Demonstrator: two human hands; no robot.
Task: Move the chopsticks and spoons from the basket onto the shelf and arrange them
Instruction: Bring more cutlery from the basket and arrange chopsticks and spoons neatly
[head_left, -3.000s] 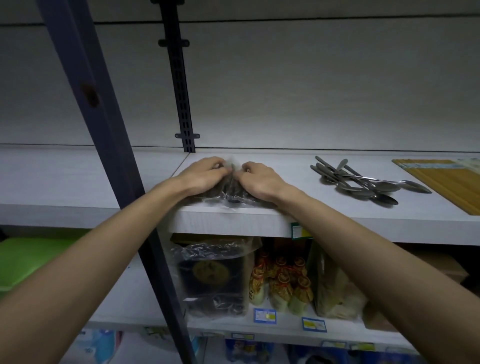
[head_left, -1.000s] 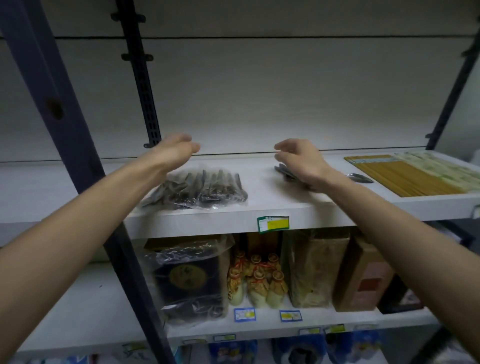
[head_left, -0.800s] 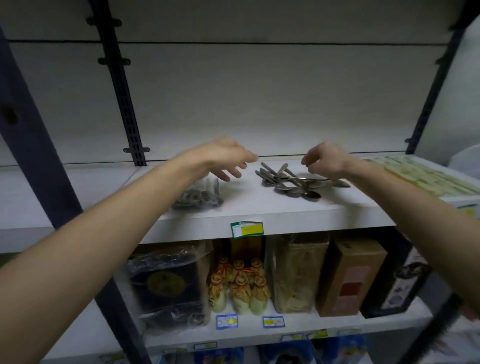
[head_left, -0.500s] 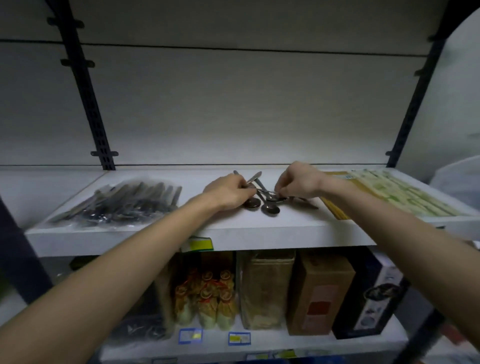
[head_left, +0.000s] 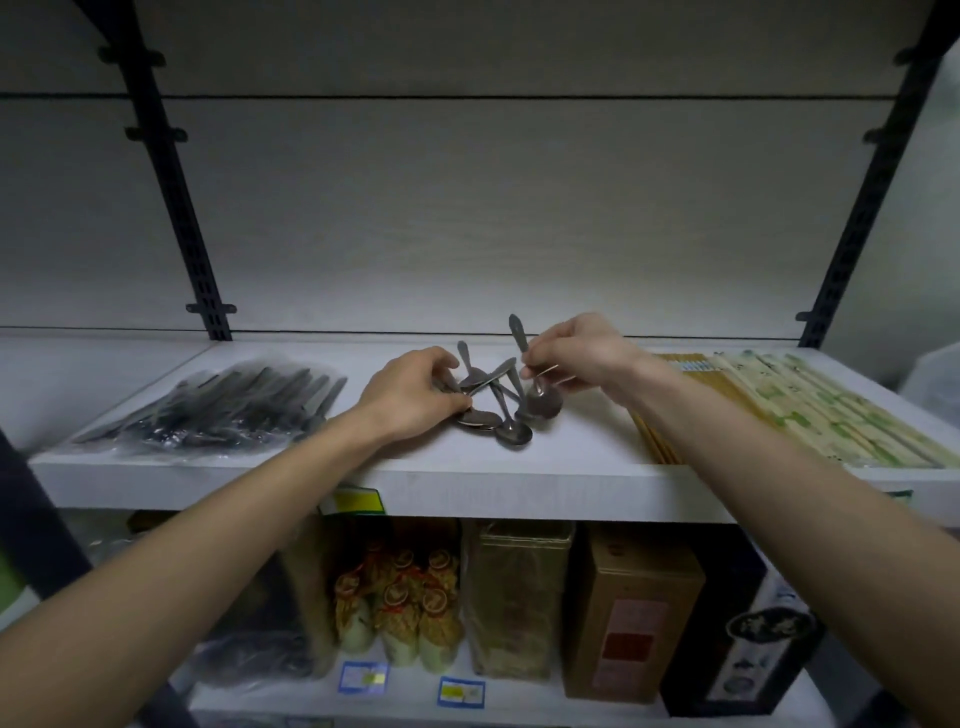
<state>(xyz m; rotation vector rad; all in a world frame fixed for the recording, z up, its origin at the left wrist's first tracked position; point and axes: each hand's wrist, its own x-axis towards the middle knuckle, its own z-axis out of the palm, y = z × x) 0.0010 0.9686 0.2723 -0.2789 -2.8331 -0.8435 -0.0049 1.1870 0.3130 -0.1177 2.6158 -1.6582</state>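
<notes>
A loose heap of metal spoons (head_left: 496, 410) lies in the middle of the white shelf (head_left: 519, 483). My left hand (head_left: 410, 395) rests on the heap's left side, its fingers curled round spoon handles. My right hand (head_left: 576, 353) pinches one spoon (head_left: 535, 389) by its handle and holds it tilted above the heap, bowl down. Packs of chopsticks (head_left: 810, 410) lie flat on the shelf's right part. A clear bag of dark cutlery (head_left: 223, 410) lies on the left part. The basket is out of sight.
Black slotted uprights (head_left: 176, 182) stand at the back left and back right (head_left: 862, 197). The shelf below holds boxes (head_left: 628, 613), small gourd-shaped bottles (head_left: 400, 597) and a bagged item. Price labels hang on the shelf edges.
My hands left the bagged cutlery and moved right to the spoon heap. In the last half second my right hand lifted one spoon out of the heap.
</notes>
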